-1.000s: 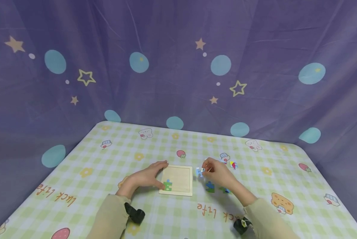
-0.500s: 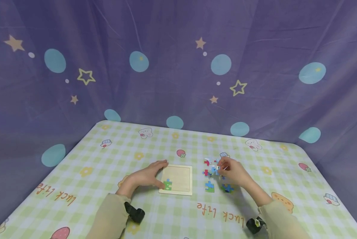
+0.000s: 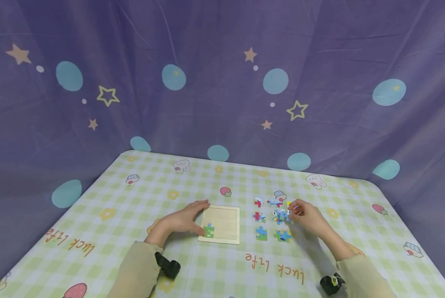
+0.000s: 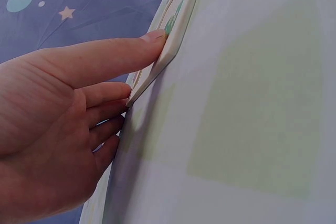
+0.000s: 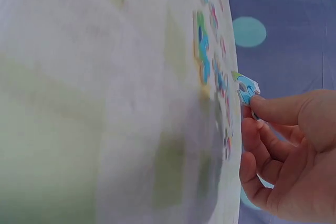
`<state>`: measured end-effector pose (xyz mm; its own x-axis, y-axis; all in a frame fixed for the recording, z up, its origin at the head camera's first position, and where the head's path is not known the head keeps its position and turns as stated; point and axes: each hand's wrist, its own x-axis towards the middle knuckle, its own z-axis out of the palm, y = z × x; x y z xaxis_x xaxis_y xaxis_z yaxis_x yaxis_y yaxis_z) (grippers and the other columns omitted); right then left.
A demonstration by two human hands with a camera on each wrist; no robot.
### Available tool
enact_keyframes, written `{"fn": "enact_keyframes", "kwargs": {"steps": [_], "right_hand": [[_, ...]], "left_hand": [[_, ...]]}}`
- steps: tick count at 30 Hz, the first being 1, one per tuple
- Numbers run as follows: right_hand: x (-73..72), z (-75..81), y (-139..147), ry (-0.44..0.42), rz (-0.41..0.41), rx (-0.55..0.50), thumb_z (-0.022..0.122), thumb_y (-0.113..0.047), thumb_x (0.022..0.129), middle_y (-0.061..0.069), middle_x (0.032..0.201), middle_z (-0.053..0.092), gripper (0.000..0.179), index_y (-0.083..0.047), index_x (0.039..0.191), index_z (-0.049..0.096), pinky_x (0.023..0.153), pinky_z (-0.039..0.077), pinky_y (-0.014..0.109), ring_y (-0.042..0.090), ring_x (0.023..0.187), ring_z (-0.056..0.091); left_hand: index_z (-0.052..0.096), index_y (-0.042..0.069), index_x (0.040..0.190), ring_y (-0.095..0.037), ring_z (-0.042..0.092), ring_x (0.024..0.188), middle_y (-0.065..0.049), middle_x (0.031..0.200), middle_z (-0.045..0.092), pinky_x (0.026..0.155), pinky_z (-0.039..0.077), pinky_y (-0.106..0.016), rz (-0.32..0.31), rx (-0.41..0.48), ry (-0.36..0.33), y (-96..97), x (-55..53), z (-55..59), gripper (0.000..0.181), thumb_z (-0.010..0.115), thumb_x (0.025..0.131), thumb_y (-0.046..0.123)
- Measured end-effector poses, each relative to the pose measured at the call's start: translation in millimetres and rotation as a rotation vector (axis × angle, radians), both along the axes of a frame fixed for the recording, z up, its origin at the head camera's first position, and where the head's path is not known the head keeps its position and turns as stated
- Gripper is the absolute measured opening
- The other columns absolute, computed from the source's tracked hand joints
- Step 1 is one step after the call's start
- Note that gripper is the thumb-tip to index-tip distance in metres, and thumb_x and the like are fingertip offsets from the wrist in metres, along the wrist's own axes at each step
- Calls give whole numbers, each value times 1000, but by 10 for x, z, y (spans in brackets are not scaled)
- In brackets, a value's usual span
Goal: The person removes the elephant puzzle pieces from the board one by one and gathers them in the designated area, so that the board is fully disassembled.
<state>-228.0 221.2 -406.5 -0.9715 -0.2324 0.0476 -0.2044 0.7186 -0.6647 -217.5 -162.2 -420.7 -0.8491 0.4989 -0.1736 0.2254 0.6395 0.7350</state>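
My left hand rests along the left side of a square wooden puzzle tray. Its thumb presses the near left corner, and the fingers touch the edge, as the left wrist view shows. A green jigsaw piece lies in the tray's near left corner, beside the thumb. Between thumb and forefinger, my right hand pinches a light-blue jigsaw piece. It is held above the table, at the right side of the loose pieces, and overlaps some of them in the head view.
Several loose jigsaw pieces lie in rough rows right of the tray, among them a blue-green piece, another blue-green one and a red one. A checked cloth covers the table. Behind it hangs a purple curtain.
My right hand has moved right, away from the tray and across the loose pieces, still pinching the light-blue jigsaw piece. The left hand and the tray have stayed in place.
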Motion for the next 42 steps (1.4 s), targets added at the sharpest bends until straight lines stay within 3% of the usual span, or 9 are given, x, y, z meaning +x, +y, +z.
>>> {"fn": "enact_keyframes", "kwargs": {"steps": [16,42], "right_hand": [[-43,-128,234,-27,-27,20,64,-8,81,4,78,64,14,-5,94,59,66,42,28,11,71,56],[-74,-189,264,-27,-56,25,65,-8,80,3,76,60,14,-5,93,61,65,40,28,12,68,53]], "left_hand": [[29,4,142,-32,13,138,-11,150,19,109,18,-50,12,-3,2,4,6,-5,87,76,70,19],[27,4,142,-31,12,138,-11,151,18,109,17,-50,5,2,-4,-3,-5,-7,88,76,71,20]]}}
